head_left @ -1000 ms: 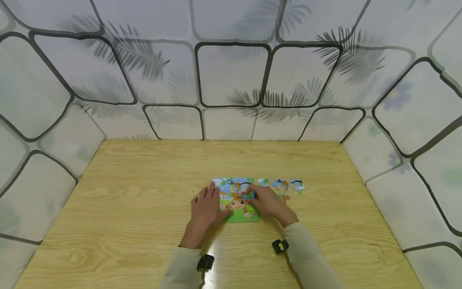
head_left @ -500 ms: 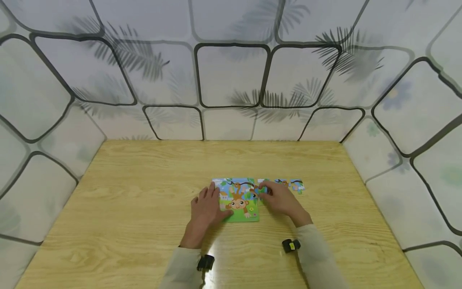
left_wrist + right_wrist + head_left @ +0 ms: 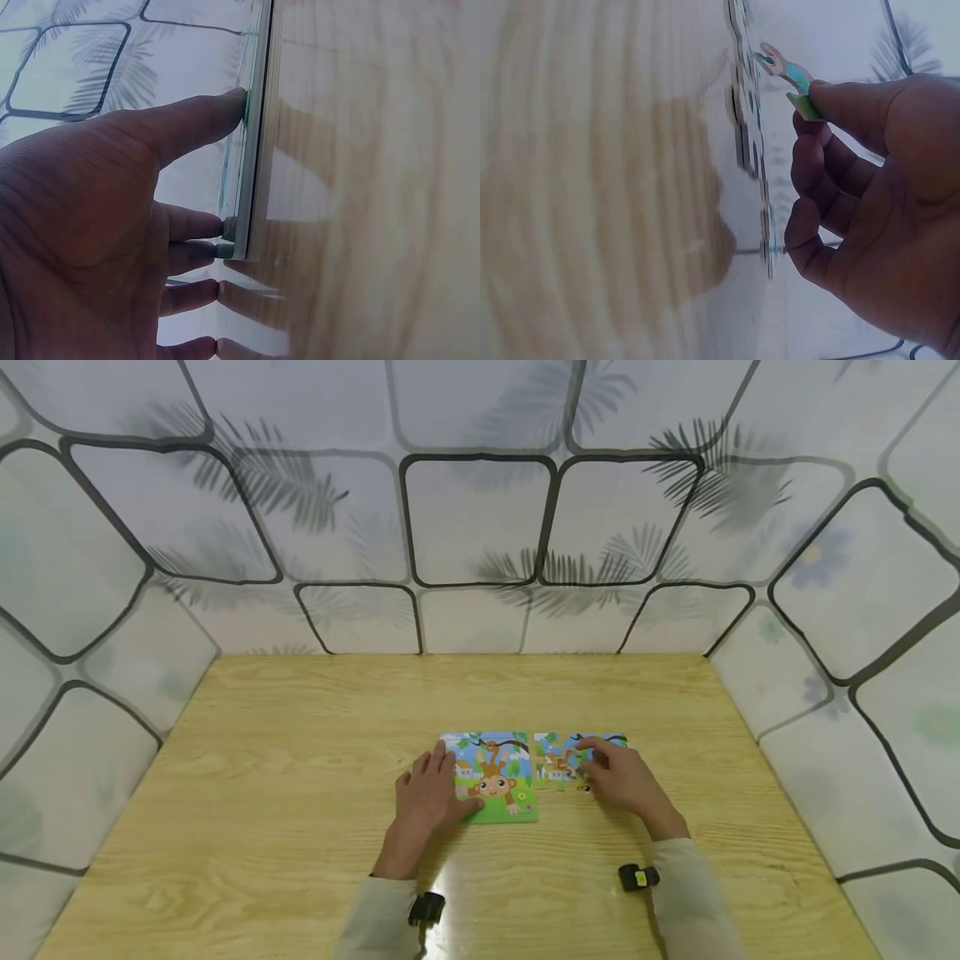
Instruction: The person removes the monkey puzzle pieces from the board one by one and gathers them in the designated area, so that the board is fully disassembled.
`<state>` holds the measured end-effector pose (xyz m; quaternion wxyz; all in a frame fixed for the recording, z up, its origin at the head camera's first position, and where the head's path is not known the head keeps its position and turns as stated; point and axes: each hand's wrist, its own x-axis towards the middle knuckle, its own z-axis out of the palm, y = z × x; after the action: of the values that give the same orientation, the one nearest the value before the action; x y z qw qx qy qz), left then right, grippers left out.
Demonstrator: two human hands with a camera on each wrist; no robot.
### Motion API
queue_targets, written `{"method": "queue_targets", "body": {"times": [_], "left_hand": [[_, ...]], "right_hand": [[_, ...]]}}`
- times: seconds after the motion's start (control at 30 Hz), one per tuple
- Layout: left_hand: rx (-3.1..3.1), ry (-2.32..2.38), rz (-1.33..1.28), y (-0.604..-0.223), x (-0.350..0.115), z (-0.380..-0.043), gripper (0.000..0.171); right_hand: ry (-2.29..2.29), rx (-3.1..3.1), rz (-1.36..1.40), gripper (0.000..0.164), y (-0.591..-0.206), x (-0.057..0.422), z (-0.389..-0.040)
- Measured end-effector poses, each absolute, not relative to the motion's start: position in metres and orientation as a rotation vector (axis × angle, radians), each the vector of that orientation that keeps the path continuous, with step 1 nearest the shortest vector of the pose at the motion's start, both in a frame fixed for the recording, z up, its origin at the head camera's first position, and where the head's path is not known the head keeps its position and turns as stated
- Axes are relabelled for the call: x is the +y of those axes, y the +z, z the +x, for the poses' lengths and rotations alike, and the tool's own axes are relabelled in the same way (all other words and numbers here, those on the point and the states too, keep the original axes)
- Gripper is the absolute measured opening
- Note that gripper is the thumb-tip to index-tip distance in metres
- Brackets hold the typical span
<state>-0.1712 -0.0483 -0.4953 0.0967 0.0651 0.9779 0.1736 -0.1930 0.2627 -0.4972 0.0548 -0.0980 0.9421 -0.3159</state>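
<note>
A square board (image 3: pixel 502 814) printed with a monkey hanging from a branch lies flat on the table. My left hand (image 3: pixel 426 793) rests on its left side, fingers extended. In the left wrist view, the thumb and two fingertips touch the board's edge (image 3: pixel 255 150). To its right lie jigsaw pieces (image 3: pixel 555 767) with similar artwork, partly covered by my right hand (image 3: pixel 630 789). That hand pinches one puzzle piece (image 3: pixel 802 84) between thumb and index finger. In the right wrist view the piece is tilted and clear of the row of pieces (image 3: pixel 742 135), seen edge-on.
The wooden table (image 3: pixel 300 760) reaches back to a wall covering (image 3: pixel 480 527) with stone outlines and leaf prints, which also encloses both sides. Black wrist cameras sit on the left (image 3: pixel 427 908) and right (image 3: pixel 637 877) sleeves.
My right hand has moved right, away from the board's right edge, and is now over the loose pieces, uncovering those nearer the board. My left hand has stayed in place.
</note>
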Motion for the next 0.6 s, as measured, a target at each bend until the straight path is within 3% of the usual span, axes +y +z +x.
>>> {"method": "queue_targets", "body": {"times": [0.6], "left_hand": [[2.902, 0.534, 0.21, -0.494, -0.05, -0.169, 0.089]], "right_hand": [[-0.847, 2.896, 0.014, 0.035, -0.493, 0.314, -0.178]]}}
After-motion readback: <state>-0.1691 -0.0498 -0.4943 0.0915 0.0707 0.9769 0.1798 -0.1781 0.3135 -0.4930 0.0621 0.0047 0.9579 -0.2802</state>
